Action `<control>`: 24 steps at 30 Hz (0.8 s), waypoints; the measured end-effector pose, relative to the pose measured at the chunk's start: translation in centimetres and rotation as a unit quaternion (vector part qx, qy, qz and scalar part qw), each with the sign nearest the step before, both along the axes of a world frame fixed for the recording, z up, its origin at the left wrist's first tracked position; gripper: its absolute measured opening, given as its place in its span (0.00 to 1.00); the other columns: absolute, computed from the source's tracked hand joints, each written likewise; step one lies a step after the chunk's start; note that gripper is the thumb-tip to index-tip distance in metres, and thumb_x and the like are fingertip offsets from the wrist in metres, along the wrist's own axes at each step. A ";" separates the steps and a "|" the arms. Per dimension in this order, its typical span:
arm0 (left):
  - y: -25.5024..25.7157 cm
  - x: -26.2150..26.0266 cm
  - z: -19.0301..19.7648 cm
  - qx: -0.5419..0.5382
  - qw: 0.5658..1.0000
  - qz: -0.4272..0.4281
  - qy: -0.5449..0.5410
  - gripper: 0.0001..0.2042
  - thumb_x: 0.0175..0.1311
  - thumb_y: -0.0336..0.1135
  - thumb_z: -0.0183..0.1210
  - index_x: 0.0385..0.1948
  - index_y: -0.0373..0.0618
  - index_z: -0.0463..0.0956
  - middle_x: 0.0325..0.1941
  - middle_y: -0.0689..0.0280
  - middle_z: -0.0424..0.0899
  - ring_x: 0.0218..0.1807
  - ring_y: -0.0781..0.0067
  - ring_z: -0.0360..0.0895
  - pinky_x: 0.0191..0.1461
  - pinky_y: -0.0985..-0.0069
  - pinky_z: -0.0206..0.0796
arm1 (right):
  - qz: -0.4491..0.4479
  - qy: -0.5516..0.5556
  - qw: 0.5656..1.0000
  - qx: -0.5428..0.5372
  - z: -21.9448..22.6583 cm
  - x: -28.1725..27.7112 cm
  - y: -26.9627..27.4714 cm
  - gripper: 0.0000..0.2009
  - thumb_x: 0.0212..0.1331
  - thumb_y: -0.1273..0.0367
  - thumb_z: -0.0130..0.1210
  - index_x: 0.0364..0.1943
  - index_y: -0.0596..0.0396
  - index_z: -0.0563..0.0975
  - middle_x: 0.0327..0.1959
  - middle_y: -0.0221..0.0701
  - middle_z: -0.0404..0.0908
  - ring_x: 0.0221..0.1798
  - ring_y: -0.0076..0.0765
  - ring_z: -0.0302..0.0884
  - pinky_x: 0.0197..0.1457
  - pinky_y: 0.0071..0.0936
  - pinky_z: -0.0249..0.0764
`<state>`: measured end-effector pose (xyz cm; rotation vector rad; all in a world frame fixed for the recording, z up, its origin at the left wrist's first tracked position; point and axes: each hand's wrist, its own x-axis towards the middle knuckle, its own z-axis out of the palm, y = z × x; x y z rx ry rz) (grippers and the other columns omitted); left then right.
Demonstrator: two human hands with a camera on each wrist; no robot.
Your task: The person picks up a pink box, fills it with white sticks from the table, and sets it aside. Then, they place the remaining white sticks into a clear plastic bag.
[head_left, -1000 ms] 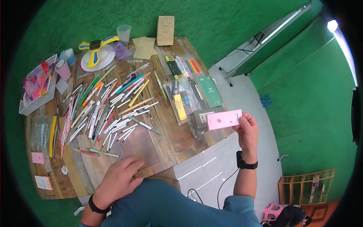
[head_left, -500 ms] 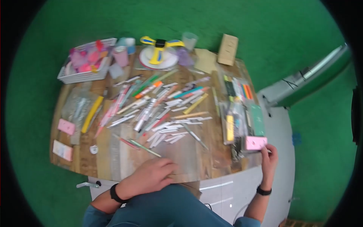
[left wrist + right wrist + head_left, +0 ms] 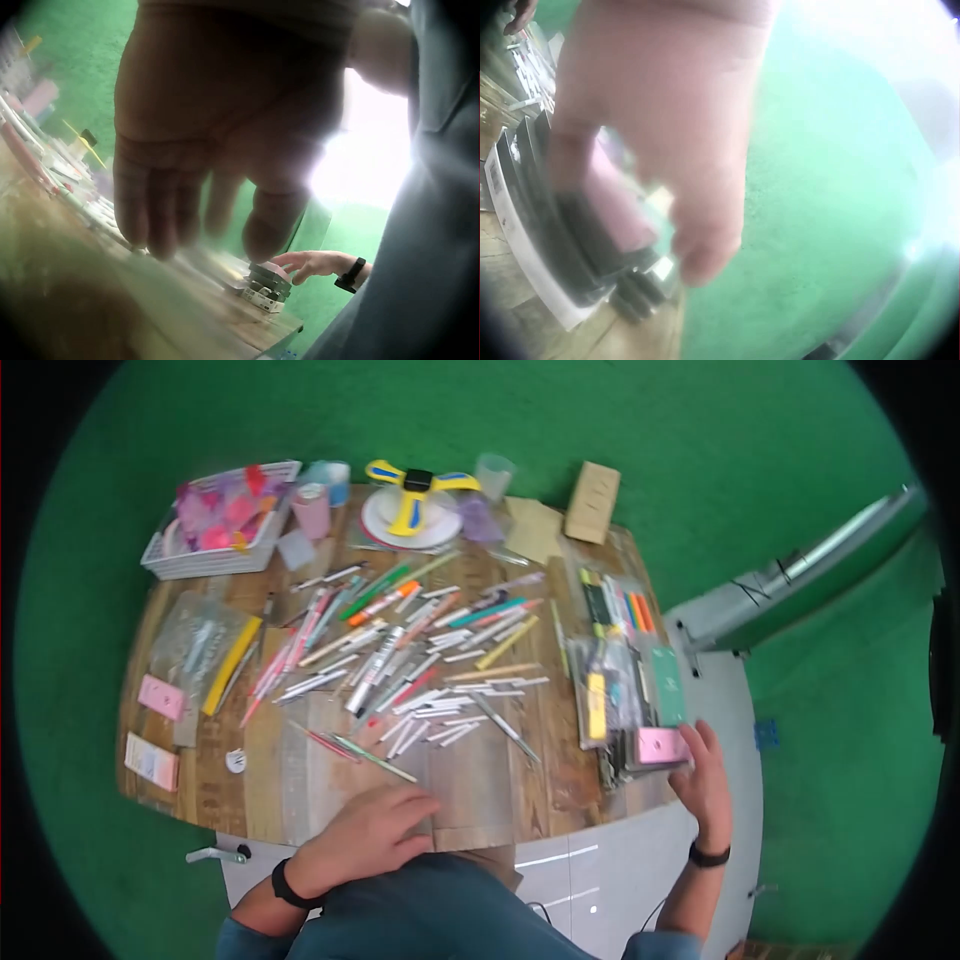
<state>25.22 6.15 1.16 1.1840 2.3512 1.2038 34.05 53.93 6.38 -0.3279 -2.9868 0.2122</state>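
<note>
The left hand [image 3: 370, 835] is palm down at the table's six o'clock edge, over the wood; its fingers lie side by side, relaxed, with the thumb apart. Whether it touches the wood I cannot tell.

At four o'clock the right hand [image 3: 705, 790] has its fingers spread and bent a little about the pink box [image 3: 658, 745], pinching nothing that shows; whether a fingertip touches the box is too blurred to tell. The pink box lies flat on the stack [image 3: 585, 232] of dark boxes.

At eight o'clock are a white-and-pink pack [image 3: 152, 762] and a round tag [image 3: 235, 761]. Beyond the pack, a pink card [image 3: 162, 698] lies by a clear pouch [image 3: 190, 640] with a yellow edge.

Pens [image 3: 378, 670] are strewn across the middle, many overlapping. At three o'clock, just past the stack, lie a green box [image 3: 667, 685] and a yellow piece [image 3: 597, 705] in clear wrap; farther on are the markers [image 3: 640, 610].

Farthest off, the white basket [image 3: 205, 565] stands at ten o'clock with a pink cup [image 3: 312, 515] beside it; the plates [image 3: 380, 525], under a yellow three-armed thing [image 3: 408, 515], at twelve; a clear cup [image 3: 492, 475] near them; and a brown box [image 3: 592, 502] at one.
</note>
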 end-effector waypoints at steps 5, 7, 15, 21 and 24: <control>0.2 0.0 0.4 -0.022 0.999 0.024 -0.005 0.22 0.57 0.37 0.70 0.54 0.42 0.81 0.55 0.54 0.83 0.56 0.49 0.81 0.60 0.61 0.75 | 0.012 -0.052 0.997 -0.053 1.2 -2.3 0.1 0.31 0.44 0.81 0.62 0.60 0.56 0.76 0.64 0.50 0.74 0.64 0.61 0.74 0.67 0.44 0.73; 0.4 -0.2 0.7 -0.015 1.000 0.022 -0.005 0.21 0.58 0.36 0.69 0.53 0.42 0.81 0.54 0.54 0.83 0.55 0.49 0.81 0.59 0.61 0.75 | 0.032 -0.027 0.996 -0.073 1.3 -2.5 -0.1 0.24 0.44 0.82 0.61 0.51 0.59 0.79 0.54 0.46 0.80 0.55 0.58 0.78 0.58 0.47 0.76; 3.3 -2.8 2.5 -0.049 0.996 -0.070 0.037 0.18 0.59 0.33 0.66 0.51 0.41 0.78 0.49 0.57 0.79 0.48 0.51 0.79 0.51 0.59 0.73 | 0.048 0.042 0.992 -0.107 1.4 1.3 -7.4 0.27 0.45 0.71 0.72 0.54 0.57 0.77 0.41 0.38 0.79 0.36 0.37 0.80 0.42 0.32 0.79; 7.6 -6.1 2.1 -0.141 0.971 -0.142 0.133 0.22 0.57 0.33 0.67 0.54 0.43 0.76 0.55 0.56 0.77 0.57 0.49 0.75 0.57 0.59 0.71 | 0.020 0.013 0.995 -0.101 -2.7 -2.1 -15.2 0.21 0.56 0.64 0.67 0.50 0.62 0.76 0.40 0.48 0.80 0.37 0.56 0.81 0.41 0.46 0.79; 10.0 -7.9 -0.4 -0.084 0.975 -0.124 0.162 0.22 0.54 0.31 0.67 0.54 0.43 0.77 0.54 0.56 0.76 0.58 0.50 0.74 0.58 0.58 0.71 | -0.045 0.048 0.994 -0.088 -5.7 -4.1 -16.0 0.18 0.59 0.65 0.65 0.45 0.64 0.74 0.41 0.53 0.79 0.40 0.65 0.80 0.44 0.52 0.79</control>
